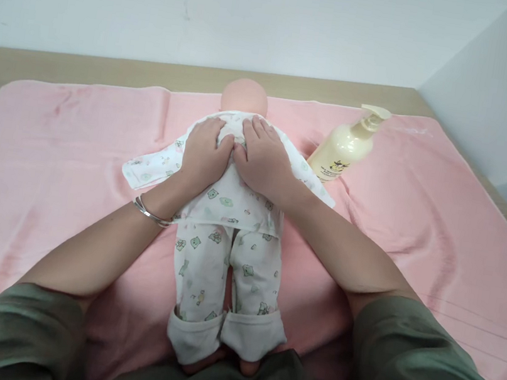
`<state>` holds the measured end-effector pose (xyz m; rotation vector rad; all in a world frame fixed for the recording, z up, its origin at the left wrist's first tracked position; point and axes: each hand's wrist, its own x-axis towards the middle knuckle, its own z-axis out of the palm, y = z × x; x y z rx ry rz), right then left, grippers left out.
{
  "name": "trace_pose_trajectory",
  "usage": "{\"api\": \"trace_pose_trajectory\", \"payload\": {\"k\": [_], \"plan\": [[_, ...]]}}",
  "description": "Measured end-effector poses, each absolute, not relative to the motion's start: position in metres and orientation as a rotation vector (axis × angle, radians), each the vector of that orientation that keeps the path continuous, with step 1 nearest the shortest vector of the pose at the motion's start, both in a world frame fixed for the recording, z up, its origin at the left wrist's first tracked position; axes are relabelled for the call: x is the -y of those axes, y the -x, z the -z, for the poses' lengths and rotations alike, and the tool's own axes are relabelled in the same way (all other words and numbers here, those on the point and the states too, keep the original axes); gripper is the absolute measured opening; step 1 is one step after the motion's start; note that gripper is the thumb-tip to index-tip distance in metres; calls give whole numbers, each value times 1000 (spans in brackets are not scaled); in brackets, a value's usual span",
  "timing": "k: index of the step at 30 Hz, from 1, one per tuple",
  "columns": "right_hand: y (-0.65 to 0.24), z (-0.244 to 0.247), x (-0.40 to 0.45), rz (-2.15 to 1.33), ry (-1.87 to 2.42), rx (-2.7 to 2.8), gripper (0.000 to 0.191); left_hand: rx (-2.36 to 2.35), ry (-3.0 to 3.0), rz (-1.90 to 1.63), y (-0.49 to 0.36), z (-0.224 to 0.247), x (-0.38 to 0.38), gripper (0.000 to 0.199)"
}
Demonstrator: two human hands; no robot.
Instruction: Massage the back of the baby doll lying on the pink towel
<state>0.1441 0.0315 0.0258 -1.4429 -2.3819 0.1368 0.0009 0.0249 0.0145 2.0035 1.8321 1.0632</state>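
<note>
A baby doll lies with its bald head toward the wall and its feet toward me, apparently face down. It wears a white printed top and matching trousers with turned-up cuffs. My left hand rests flat on the left side of the doll's upper back, fingers pointing away from me. Beside it, my right hand lies flat on the right side, fingers stretched out. The two thumbs nearly meet at the middle of the back. Neither hand grips anything.
A cream pump bottle stands tilted in view to the right of the doll, near its sleeve. Under everything spreads a pink cloth, rumpled on the right. A wooden tabletop shows along the back, against a white wall.
</note>
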Motion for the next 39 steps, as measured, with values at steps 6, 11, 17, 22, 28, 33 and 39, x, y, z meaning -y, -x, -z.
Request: {"api": "trace_pose_trajectory", "payload": {"k": [6, 11, 17, 22, 28, 33, 39], "plan": [[-144, -26, -32, -130, 1459, 2400, 63, -1877, -2013, -1020, -2, -19, -21, 20], [-160, -32, -48, -170, 1284, 2554, 69, -2002, -2125, -880, -10, -28, -3, 24], [-157, -36, -40, -55, 1348, 2578, 63, -2005, -2070, -790, -10, -35, -3, 17], [-145, -38, -12, 152, 1438, 2555, 57, -1920, -2020, -817, -3, -35, -18, 16], [-148, -51, 4, 195, 1468, 2650, 45, -1996, -2033, -849, -8, -35, -9, 26], [-152, -48, -21, 78, 1432, 2607, 48, -1998, -2101, -902, -12, -29, -1, 26], [-152, -35, -33, 31, 1420, 2511, 57, -1984, -2101, -965, -10, -22, -4, 24]]}}
